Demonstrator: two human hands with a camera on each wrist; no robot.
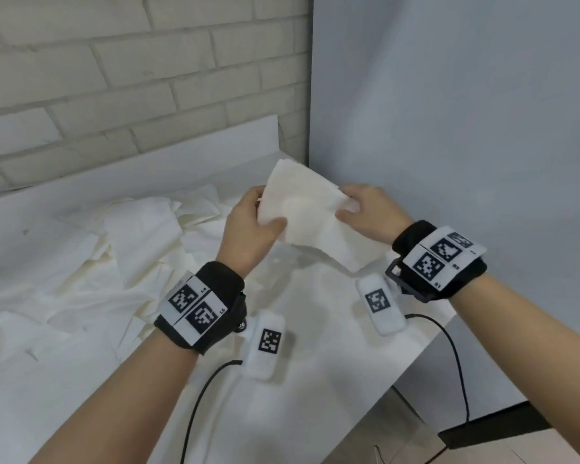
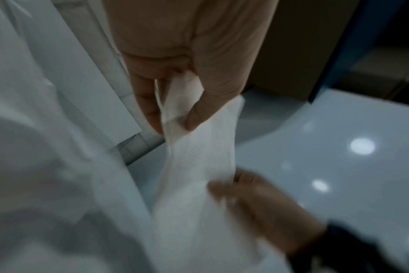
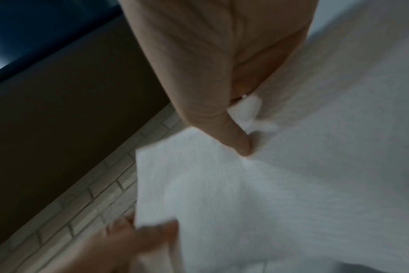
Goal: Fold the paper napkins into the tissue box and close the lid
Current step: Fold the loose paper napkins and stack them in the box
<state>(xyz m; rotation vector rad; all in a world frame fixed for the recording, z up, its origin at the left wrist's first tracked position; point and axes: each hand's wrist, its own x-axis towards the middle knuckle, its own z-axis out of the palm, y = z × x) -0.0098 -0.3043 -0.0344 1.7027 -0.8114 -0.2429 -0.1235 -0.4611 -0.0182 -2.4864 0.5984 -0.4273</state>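
Both hands hold one white paper napkin up above the table. My left hand pinches its left edge between thumb and fingers; in the left wrist view the napkin hangs from that pinch. My right hand pinches the right edge; the right wrist view shows my thumb pressed on the napkin. A heap of loose white napkins lies on the table to the left. No tissue box shows in any view.
The white table ends at an edge on the right, with floor beyond. A brick wall stands behind and a grey panel to the right. Black cables run from the wrist units.
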